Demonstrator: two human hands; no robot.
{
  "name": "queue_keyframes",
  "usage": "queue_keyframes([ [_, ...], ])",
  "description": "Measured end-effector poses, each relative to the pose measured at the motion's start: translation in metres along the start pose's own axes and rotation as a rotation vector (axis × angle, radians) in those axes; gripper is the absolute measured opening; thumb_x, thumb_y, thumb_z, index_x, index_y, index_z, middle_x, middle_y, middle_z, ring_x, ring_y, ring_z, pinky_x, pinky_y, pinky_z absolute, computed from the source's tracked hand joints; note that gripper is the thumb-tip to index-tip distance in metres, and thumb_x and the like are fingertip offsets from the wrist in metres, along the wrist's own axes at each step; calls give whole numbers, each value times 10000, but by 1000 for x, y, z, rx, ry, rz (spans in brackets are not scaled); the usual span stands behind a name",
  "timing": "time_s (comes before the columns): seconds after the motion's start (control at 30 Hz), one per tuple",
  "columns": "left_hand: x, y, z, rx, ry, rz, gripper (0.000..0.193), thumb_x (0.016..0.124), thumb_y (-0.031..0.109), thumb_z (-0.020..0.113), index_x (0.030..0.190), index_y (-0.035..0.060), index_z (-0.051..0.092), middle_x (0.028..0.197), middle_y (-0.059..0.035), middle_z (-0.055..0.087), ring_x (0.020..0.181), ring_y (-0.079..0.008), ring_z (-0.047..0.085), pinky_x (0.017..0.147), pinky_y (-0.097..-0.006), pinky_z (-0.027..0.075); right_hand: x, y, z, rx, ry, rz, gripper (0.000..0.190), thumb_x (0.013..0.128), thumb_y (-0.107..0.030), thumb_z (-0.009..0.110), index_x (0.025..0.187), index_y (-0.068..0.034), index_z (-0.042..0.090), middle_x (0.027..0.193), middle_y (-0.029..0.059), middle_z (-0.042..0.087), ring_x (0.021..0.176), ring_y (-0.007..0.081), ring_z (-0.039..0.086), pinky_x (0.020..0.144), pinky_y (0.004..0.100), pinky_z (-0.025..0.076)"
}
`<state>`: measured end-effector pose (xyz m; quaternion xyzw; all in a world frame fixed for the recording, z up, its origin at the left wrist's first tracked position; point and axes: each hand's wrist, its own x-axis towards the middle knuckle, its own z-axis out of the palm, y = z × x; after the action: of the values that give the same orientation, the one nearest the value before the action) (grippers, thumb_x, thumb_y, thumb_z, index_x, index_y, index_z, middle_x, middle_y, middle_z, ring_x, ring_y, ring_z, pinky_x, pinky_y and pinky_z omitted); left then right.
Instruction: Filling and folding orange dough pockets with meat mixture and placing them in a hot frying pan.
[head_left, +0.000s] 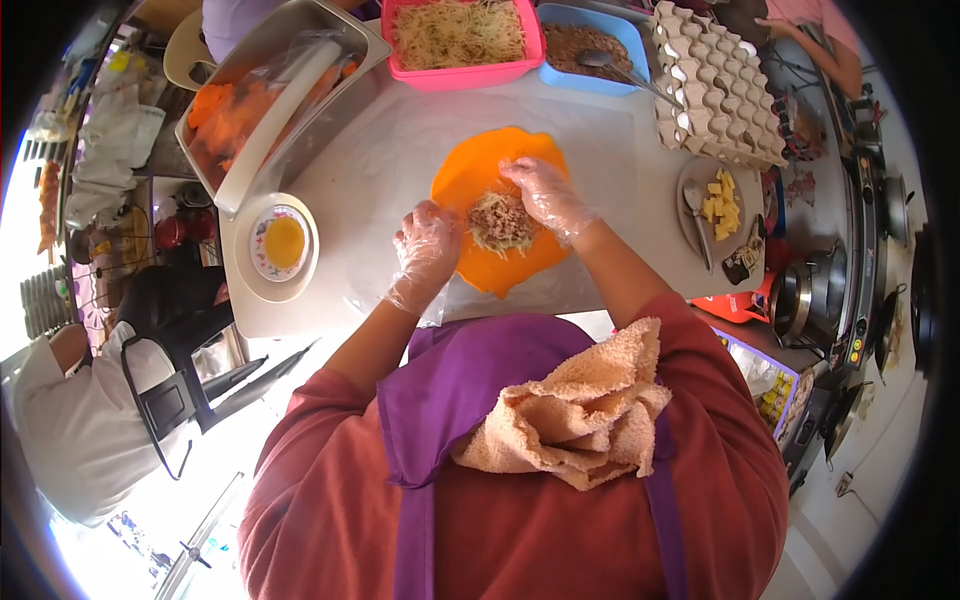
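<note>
A flat sheet of orange dough (502, 274) lies on the white table before me. At its middle sits a small mound of ground meat filling (502, 221) over pale shreds. My left hand (426, 251), in a clear plastic glove, is at the sheet's left edge with its fingers curled. My right hand (551, 196), gloved likewise, reaches over the sheet's right side, fingertips bent down above the mound. Whether either hand grips the dough cannot be made out.
Left stand a steel tray (304, 142) of orange dough with a white rolling pin (277, 127), and a bowl (312, 251) holding yellow liquid. Pink (465, 77) and blue (589, 82) tubs, egg cartons (712, 90) and a plate of yellow cubes (724, 206) line the back and right.
</note>
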<state>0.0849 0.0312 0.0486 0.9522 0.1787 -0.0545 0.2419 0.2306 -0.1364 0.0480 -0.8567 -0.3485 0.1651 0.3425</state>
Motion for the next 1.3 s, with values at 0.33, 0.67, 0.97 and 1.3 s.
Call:
queue_keyframes([
  [0.33, -1, -9, 6, 152, -48, 104, 294, 839, 316, 542, 1123, 253, 588, 1254, -78, 438, 1187, -315, 389, 916, -512, 329, 3, -33, -6, 326, -311, 351, 225, 905, -102, 463, 1040, -12, 619, 1022, 160, 616, 999, 289, 572, 889, 344, 428],
  [0.67, 25, 3, -1, -74, -11, 106, 531, 797, 53, 512, 1304, 199, 457, 1303, -59, 505, 1260, -264, 401, 959, -500, 314, -43, 6, 19, 20, 178, -113, 176, 899, -103, 536, 1028, 4, 588, 955, 144, 614, 894, 237, 571, 828, 343, 437],
  [0.97, 36, 4, 22, -141, 29, 471, 591, 812, -19, 438, 1378, 143, 387, 1317, -175, 493, 1270, -317, 420, 1013, -400, 347, -52, 16, 20, 86, 106, -29, 322, 911, -79, 467, 1222, -3, 507, 1126, 168, 579, 1058, 294, 550, 894, 353, 425],
  [1.3, 0, 1, 9, -101, -95, 405, 960, 702, 356, 700, 1447, 85, 158, 1453, -199, 254, 1371, -383, 180, 1022, -555, 236, -76, -3, -1, 42, 98, 40, 487, 838, -121, 566, 1279, 27, 422, 950, 185, 565, 845, 344, 537, 732, 439, 430],
])
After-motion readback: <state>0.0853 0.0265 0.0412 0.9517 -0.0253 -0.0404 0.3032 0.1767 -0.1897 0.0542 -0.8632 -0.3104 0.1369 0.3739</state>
